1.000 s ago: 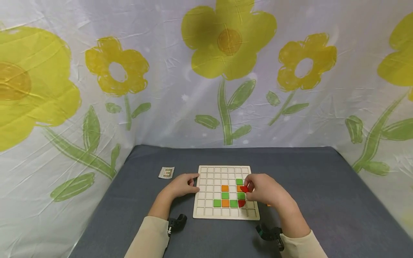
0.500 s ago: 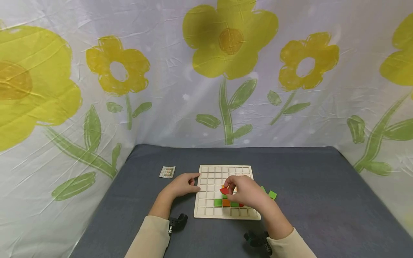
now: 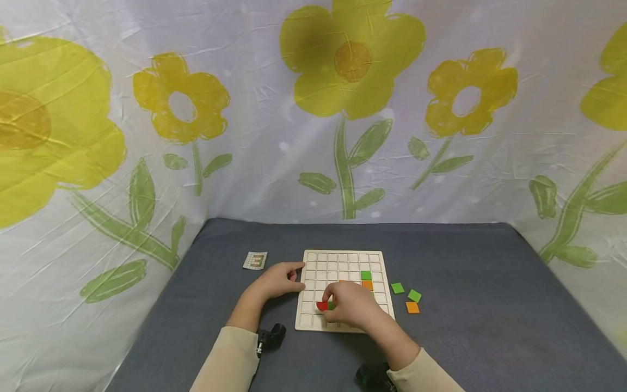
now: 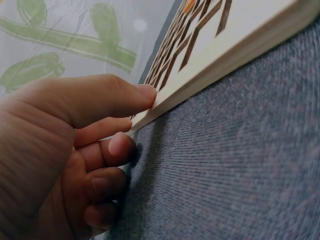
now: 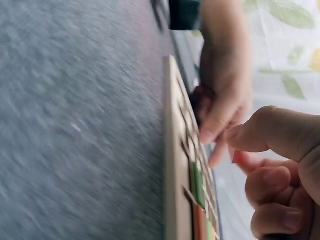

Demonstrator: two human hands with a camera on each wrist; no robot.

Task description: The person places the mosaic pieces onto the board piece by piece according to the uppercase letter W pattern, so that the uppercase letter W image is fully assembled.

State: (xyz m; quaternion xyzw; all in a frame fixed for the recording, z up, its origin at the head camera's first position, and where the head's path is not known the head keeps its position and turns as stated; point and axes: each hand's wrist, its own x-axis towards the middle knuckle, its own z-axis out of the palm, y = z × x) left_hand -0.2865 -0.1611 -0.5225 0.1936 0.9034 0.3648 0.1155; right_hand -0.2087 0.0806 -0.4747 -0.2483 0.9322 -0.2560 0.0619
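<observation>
A pale wooden grid board (image 3: 313,267) lies flat in front of me. My left hand (image 3: 275,280) rests at its left edge, thumb and index fingertip touching the rim and the other fingers folded loosely. Between thumb and index finger my right hand (image 3: 355,306) pinches a red tile (image 3: 321,306) with a rounded side, over the lower left part of the grid. Beside it a green tile (image 3: 331,306) sits in a cell. Farther right are another green tile (image 3: 366,275) and an orange tile (image 3: 367,286). My right hand hides several cells.
Right of the board lie two loose green tiles (image 3: 397,288) and one loose orange tile (image 3: 412,307) on the dark grey cloth (image 3: 470,305). A small pattern card (image 3: 255,261) lies left of the board. A flowered curtain (image 3: 264,163) surrounds the table.
My right hand has carried the red tile leftward and toward me, from the board's right side to its lower left. The loose tiles have come into sight. The left hand stays put.
</observation>
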